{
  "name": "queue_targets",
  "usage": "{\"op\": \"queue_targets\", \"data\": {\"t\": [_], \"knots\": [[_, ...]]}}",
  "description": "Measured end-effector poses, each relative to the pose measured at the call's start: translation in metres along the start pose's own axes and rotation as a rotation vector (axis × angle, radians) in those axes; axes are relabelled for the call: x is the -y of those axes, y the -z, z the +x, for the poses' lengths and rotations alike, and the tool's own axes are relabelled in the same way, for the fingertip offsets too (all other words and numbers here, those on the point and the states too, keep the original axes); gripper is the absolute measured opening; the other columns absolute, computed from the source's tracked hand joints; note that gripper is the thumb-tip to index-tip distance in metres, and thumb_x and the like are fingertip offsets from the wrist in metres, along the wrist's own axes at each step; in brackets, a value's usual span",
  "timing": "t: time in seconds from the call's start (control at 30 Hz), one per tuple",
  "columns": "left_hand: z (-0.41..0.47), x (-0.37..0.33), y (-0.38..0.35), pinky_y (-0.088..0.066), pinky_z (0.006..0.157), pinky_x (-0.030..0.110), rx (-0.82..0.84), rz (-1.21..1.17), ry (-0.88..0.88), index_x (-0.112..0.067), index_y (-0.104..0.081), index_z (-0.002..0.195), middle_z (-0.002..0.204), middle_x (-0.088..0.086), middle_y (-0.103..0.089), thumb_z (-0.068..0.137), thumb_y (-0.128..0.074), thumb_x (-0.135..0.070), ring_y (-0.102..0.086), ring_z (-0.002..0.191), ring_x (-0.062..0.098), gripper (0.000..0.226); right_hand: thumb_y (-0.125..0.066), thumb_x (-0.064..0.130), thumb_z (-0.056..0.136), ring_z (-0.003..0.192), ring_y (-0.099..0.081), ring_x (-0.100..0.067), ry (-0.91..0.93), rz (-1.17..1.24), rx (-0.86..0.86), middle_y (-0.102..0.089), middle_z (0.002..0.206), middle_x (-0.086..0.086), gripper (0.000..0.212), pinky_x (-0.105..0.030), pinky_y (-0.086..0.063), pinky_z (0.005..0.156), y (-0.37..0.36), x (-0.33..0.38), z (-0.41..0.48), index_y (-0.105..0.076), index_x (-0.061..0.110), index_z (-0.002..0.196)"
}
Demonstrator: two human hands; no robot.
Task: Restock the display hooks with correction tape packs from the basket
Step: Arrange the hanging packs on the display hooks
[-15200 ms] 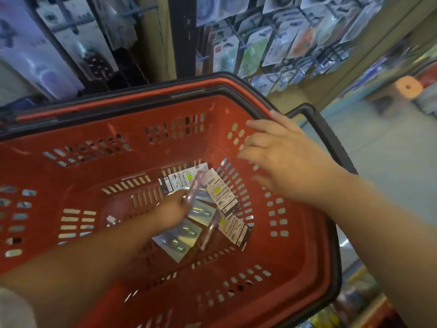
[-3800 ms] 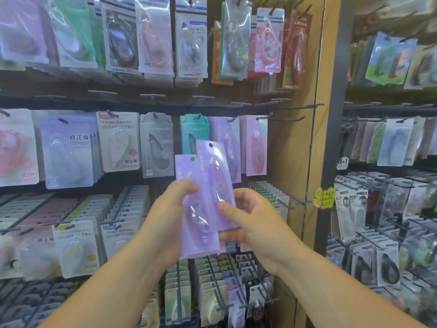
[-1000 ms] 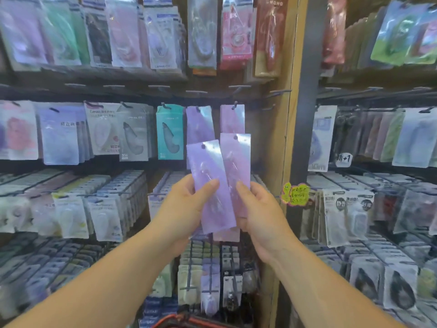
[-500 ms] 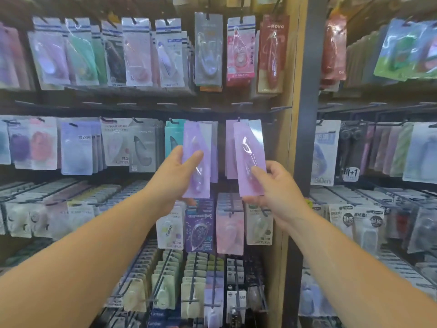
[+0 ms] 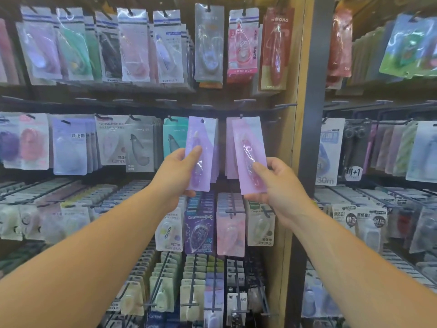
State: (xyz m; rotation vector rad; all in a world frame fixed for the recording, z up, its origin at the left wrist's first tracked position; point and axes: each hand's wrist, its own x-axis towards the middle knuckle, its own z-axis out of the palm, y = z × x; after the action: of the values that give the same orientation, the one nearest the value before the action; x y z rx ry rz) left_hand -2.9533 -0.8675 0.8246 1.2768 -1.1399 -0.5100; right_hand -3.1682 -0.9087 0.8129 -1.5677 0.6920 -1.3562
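Shop wall of pegboard racks hung with correction tape packs; a wooden post splits it from a second rack to the post's right. Both bare forearms reach up from the bottom edge. Left hand, well left of the post, pinches a lilac pack at its lower half, thumb on the front, fingers curled behind. Right hand, just left of the post, pinches a pink pack, thumb pressed on the blister, fingers folded behind the lower edge. Packs are upright with a gap between them, tops leaning slightly toward each other. 1.0 s ago they overlapped, held lower and close together; 0.5 s ago they were already split, one per hand; now both are a little higher and further in. The lilac pack covers the same-colour stack just right of a teal pack; the pink pack fronts the stack nearest the post. Pack tops are level with the middle-row hooks. The lilac pack's hang hole shows; can't tell if a hook is through either pack.
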Motion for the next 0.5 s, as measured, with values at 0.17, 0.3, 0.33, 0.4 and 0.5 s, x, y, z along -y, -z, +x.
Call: {"op": "queue_targets", "data": {"t": [0.17,0.3,0.33,0.4,0.5], "knots": [[0.002,0.001,-0.004,-0.053,0.059,0.035,-0.021,0.014,0.013,-0.029,-0.069,0.115,0.119,0.007,-0.073,0.102,-0.049,-0.066,-0.070,0.108,0.036,0.044,-0.058,0.026,0.104,0.099,-0.071,-0.021,0.010,0.005,0.006,-0.068,0.114,-0.003,0.016,-0.032,-0.062,0.065,0.001,0.000,0.001,-0.061,0.017,0.117],[0.007,-0.004,-0.008,-0.049,0.063,0.036,-0.060,0.007,0.027,-0.019,-0.065,0.102,0.099,0.004,-0.065,0.106,-0.048,-0.060,-0.058,0.084,0.026,0.044,-0.059,0.028,0.104,0.103,-0.071,-0.021,0.013,-0.011,0.008,-0.067,0.117,-0.004,0.020,-0.034,-0.063,0.067,0.000,0.000,0.003,-0.059,0.018,0.121],[0.008,-0.004,-0.009,-0.049,0.064,0.036,-0.066,0.010,0.030,-0.019,-0.064,0.101,0.097,0.003,-0.062,0.106,-0.048,-0.059,-0.055,0.082,0.025,0.044,-0.059,0.029,0.104,0.104,-0.070,-0.022,0.015,-0.020,0.011,-0.067,0.118,-0.003,0.021,-0.035,-0.064,0.068,0.000,0.000,0.004,-0.059,0.019,0.122],[0.011,-0.003,-0.011,-0.052,0.068,0.038,-0.058,0.008,0.047,-0.017,-0.066,0.109,0.099,0.005,-0.063,0.106,-0.048,-0.058,-0.057,0.084,0.025,0.045,-0.059,0.029,0.104,0.105,-0.069,-0.021,0.020,-0.031,0.012,-0.066,0.119,-0.003,0.022,-0.036,-0.064,0.070,-0.001,0.002,0.006,-0.058,0.019,0.123],[0.011,-0.002,-0.014,-0.062,0.078,0.042,-0.057,0.029,0.080,-0.015,-0.063,0.117,0.109,0.000,-0.061,0.106,-0.048,-0.057,-0.061,0.096,0.024,0.045,-0.057,0.027,0.105,0.098,-0.070,-0.017,0.035,-0.019,0.004,-0.066,0.114,-0.002,0.020,-0.033,-0.064,0.067,-0.004,0.006,0.009,-0.059,0.016,0.122]]}}
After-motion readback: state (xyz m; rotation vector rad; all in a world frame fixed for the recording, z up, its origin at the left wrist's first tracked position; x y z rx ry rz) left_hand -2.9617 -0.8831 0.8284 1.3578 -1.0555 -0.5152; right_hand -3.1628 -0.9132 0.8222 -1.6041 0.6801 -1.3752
